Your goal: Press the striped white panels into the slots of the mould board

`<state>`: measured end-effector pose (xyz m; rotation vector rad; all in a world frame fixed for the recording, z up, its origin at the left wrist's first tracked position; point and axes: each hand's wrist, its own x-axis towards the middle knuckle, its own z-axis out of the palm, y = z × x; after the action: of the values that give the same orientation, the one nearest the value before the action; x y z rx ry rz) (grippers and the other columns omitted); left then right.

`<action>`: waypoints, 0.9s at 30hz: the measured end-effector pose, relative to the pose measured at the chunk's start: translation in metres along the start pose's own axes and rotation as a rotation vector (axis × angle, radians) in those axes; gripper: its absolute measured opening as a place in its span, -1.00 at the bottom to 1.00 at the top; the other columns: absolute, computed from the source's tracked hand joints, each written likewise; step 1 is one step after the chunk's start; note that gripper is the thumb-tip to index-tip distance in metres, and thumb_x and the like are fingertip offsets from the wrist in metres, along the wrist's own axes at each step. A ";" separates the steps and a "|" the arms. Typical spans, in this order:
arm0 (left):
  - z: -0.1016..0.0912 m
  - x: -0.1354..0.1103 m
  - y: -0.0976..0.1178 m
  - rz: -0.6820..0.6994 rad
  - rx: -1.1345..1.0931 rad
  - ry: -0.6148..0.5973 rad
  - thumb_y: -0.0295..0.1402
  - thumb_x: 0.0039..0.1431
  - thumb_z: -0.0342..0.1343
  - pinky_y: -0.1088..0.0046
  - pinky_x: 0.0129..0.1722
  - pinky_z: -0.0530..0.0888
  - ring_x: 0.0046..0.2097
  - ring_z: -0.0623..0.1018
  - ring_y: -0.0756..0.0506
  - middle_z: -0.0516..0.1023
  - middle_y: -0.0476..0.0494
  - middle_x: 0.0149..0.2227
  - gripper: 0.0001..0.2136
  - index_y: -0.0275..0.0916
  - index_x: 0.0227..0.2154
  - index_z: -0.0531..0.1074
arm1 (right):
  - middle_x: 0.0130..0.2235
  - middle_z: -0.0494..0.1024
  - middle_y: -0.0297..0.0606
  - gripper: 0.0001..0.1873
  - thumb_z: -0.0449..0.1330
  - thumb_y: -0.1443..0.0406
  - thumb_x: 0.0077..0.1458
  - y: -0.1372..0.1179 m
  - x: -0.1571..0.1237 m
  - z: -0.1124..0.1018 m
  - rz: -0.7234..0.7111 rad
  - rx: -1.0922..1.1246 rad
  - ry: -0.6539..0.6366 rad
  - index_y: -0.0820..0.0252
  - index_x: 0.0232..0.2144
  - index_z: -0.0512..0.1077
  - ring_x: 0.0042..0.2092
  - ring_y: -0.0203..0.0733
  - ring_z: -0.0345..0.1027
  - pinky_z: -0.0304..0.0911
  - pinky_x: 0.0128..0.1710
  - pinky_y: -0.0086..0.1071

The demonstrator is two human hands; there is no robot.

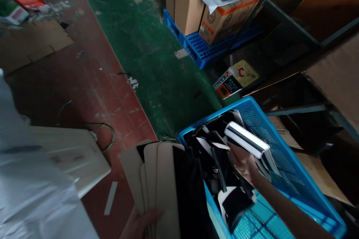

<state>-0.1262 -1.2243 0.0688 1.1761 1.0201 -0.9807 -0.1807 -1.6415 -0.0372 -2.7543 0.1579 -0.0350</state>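
Note:
My right hand (243, 162) is inside a blue plastic crate (283, 157), closed around a long white bar-shaped piece with a dark stripe (246, 140), lifted above a pile of black and white parts (215, 157). At the bottom of the view, my left hand (140, 224) grips a stack of beige flat panels (155, 179) from below, with a black sheet (187, 190) alongside them. The panels stand just left of the crate.
The floor is red (92, 82) on the left and green (146, 41) in the middle. Cardboard boxes (190, 7) sit on a blue pallet (204, 46) at the back. Metal shelving (314, 37) fills the right. A white board (73, 153) and green wire (108, 134) lie at left.

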 end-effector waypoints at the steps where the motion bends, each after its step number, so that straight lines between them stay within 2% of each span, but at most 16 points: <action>1: 0.002 -0.001 -0.002 0.014 -0.020 -0.017 -0.25 -0.26 0.43 0.19 -0.24 0.56 -0.23 0.61 -0.32 0.62 -0.25 -0.27 -0.34 -0.30 0.00 0.45 | -0.05 0.53 -0.04 -0.64 -0.04 0.36 0.34 -0.011 -0.004 -0.015 -0.039 0.038 0.030 0.39 0.11 0.34 -0.07 -0.14 0.46 0.41 -0.05 -0.29; 3: 0.003 -0.003 -0.003 0.043 -0.016 -0.070 -0.27 -0.25 0.42 0.23 -0.25 0.55 -0.25 0.61 -0.29 0.62 -0.28 -0.26 -0.39 -0.33 -0.05 0.47 | 0.07 0.46 -0.02 -0.61 0.01 0.42 0.32 -0.033 -0.012 -0.041 -0.102 0.121 0.093 0.37 0.17 0.29 0.08 -0.12 0.38 0.34 0.11 -0.24; 5: 0.003 -0.003 -0.002 0.050 0.027 -0.142 -0.25 -0.23 0.42 0.23 -0.24 0.55 -0.24 0.61 -0.28 0.62 -0.29 -0.26 -0.48 -0.35 -0.15 0.52 | 0.08 0.46 -0.05 -0.59 0.06 0.47 0.29 -0.052 -0.018 -0.060 -0.122 0.151 0.150 0.33 0.17 0.31 0.09 -0.13 0.37 0.32 0.13 -0.27; 8: 0.003 -0.002 -0.001 0.074 0.058 -0.207 -0.24 -0.20 0.41 0.21 -0.20 0.55 -0.23 0.60 -0.27 0.61 -0.33 -0.24 -0.55 -0.38 -0.23 0.53 | -0.03 0.54 -0.13 -0.67 0.09 0.45 0.30 -0.072 -0.021 -0.079 -0.105 0.060 0.177 0.33 0.09 0.39 -0.07 -0.20 0.48 0.37 -0.03 -0.38; 11: 0.005 -0.002 -0.002 0.099 0.063 -0.207 -0.27 -0.17 0.41 0.24 -0.18 0.55 -0.22 0.60 -0.25 0.61 -0.33 -0.24 -0.57 -0.39 -0.22 0.52 | -0.12 0.58 -0.21 -0.74 0.12 0.40 0.31 -0.090 -0.014 -0.093 -0.100 -0.001 0.164 0.31 0.02 0.44 -0.19 -0.26 0.51 0.35 -0.21 -0.44; 16: 0.012 -0.005 -0.005 0.114 0.052 -0.205 -0.31 -0.15 0.40 0.27 -0.21 0.56 -0.22 0.60 -0.23 0.62 -0.28 -0.26 -0.60 -0.38 -0.23 0.50 | -0.39 0.57 -0.41 -0.79 0.11 0.26 0.34 -0.119 0.013 -0.112 -0.067 -0.083 0.143 0.21 -0.10 0.50 -0.49 -0.39 0.41 0.12 -0.52 -0.43; 21: 0.015 -0.007 -0.006 0.129 0.037 -0.233 -0.31 -0.13 0.39 0.33 -0.24 0.55 -0.24 0.60 -0.20 0.62 -0.24 -0.28 -0.63 -0.37 -0.24 0.51 | -0.56 0.42 -0.47 -0.64 0.01 0.10 0.38 -0.120 0.021 -0.118 0.041 -0.041 0.069 0.13 -0.20 0.52 -0.58 -0.38 0.32 0.05 -0.59 -0.43; 24: 0.015 -0.006 -0.006 0.157 0.048 -0.230 -0.31 -0.15 0.39 0.32 -0.24 0.55 -0.24 0.60 -0.20 0.62 -0.25 -0.28 -0.63 -0.38 -0.26 0.52 | -0.56 0.45 -0.44 -0.60 -0.01 0.06 0.38 -0.114 0.018 -0.123 0.041 -0.111 0.106 0.14 -0.19 0.53 -0.58 -0.34 0.35 0.07 -0.62 -0.43; 27: 0.015 -0.005 -0.006 0.153 0.056 -0.238 -0.29 -0.15 0.39 0.32 -0.25 0.55 -0.26 0.60 -0.20 0.62 -0.26 -0.28 -0.65 -0.38 -0.29 0.53 | -0.48 0.52 -0.38 -0.67 0.06 0.12 0.37 -0.117 0.018 -0.131 0.010 -0.037 0.128 0.21 -0.15 0.51 -0.53 -0.33 0.41 0.18 -0.56 -0.47</action>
<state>-0.1320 -1.2398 0.0735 1.1345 0.7077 -1.0051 -0.1566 -1.5843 0.1284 -2.7888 0.2081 -0.2079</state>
